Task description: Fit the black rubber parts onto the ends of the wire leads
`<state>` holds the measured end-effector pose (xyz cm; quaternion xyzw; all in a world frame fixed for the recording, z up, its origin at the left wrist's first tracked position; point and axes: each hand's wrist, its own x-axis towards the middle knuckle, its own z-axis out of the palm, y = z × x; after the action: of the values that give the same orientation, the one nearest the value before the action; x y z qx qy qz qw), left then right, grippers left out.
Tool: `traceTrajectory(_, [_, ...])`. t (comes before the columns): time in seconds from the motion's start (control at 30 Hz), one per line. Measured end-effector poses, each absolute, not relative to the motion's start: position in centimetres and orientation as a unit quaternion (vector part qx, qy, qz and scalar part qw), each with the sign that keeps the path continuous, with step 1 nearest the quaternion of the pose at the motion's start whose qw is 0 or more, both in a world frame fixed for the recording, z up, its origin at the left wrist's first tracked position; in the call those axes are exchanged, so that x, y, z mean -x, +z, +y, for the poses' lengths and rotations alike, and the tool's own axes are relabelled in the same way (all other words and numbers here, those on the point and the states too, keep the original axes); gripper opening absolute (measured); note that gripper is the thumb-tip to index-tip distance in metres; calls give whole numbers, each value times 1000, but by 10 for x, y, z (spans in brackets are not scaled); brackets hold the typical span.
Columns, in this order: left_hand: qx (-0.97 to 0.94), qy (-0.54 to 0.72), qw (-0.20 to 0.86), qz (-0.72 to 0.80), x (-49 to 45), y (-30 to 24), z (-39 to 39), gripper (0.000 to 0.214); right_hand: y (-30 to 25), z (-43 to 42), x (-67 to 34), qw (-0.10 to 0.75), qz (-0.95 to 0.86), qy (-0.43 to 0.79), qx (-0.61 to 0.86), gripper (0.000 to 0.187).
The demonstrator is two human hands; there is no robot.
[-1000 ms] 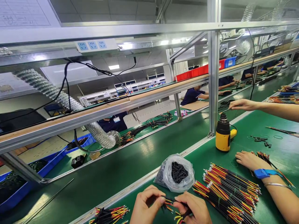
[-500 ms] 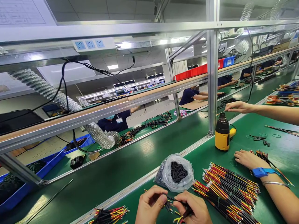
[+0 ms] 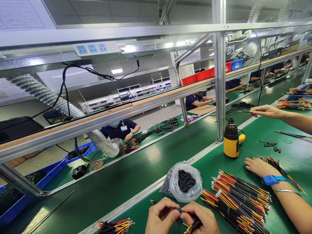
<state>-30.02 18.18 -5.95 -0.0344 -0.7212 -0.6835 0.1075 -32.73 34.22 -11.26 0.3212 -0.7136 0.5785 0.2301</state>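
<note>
At the bottom middle, my left hand [image 3: 161, 216] pinches a thin black cable with coloured wire ends between thumb and fingers. Beside it, nearly touching, my right hand [image 3: 203, 217] is closed on more of the black cable [image 3: 195, 223], whose yellow and red wire ends show below. A small black sleeve seems to sit at my fingertips; the fingers partly hide it. Just beyond my hands stands an open plastic bag [image 3: 175, 190] of short black sleeves [image 3: 186, 181]. Bundles of black cables with red and yellow ends [image 3: 240, 201] lie to the right.
A yellow heat gun [image 3: 231, 139] stands upright near the metal post [image 3: 220, 81]. A co-worker's arms [image 3: 285, 191] reach in from the right, one hand on a cable bundle. Another cable bundle [image 3: 115, 225] lies at lower left. A metal rail [image 3: 136, 201] crosses the green bench.
My hands have come closer together over the cable. The co-worker's far hand has moved right, away from the heat gun's nozzle. A person across the bench has lowered a hand to the cables there.
</note>
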Motion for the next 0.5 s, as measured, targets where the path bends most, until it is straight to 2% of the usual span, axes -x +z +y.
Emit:
traceTrajectory(0.3, [41,-659,143,-737,302,-66,181,30,-113,342,328,39,-699,656,-282,44])
traceTrajectory(0.5, [43,-648,165,-742,302,-72,185,28,-124,329,328,-27,-641,734,-224,52])
